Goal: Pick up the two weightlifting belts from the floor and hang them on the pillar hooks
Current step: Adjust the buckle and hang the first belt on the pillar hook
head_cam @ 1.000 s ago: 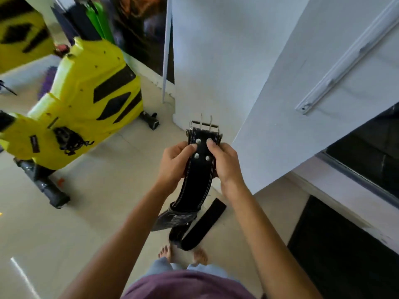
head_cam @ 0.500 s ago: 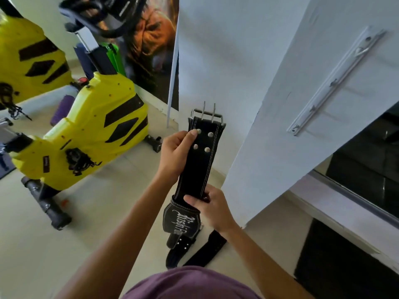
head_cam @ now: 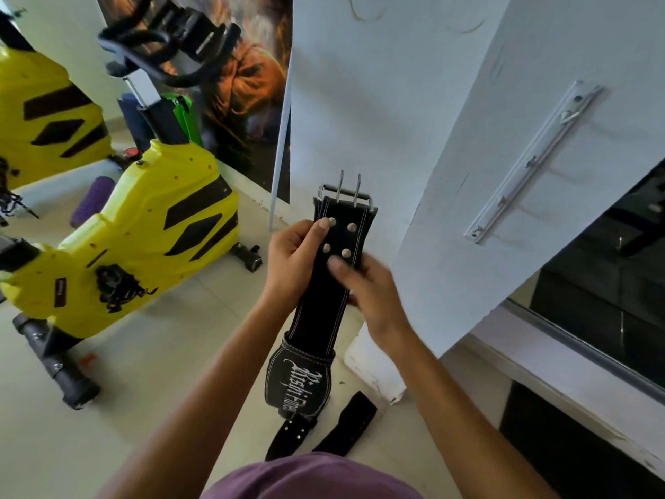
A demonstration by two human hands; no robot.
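Belt (head_cam: pixel 333 271), buckle (head_cam: pixel 343 196) up, is gripped near its riveted top by the left hand (head_cam: pixel 291 264), the right hand (head_cam: pixel 367 289) closed around its edge just below, beside the pillar (head_cam: pixel 449 210). Best lead with the buckle toward the hook rail (head_cam: pixel 532 163) (a second belt (head_cam: pixel 324 432) waits on the floor (head_cam: pixel 162 354)).

A weightlifting belt (head_cam: pixel 336 268) is held upright between the left hand (head_cam: pixel 293 262) and right hand (head_cam: pixel 370 295), before a pillar (head_cam: pixel 467 196). A hook rail (head_cam: pixel 532 163) is mounted on the pillar; an exercise bike (head_cam: pixel 144 239) stands left.
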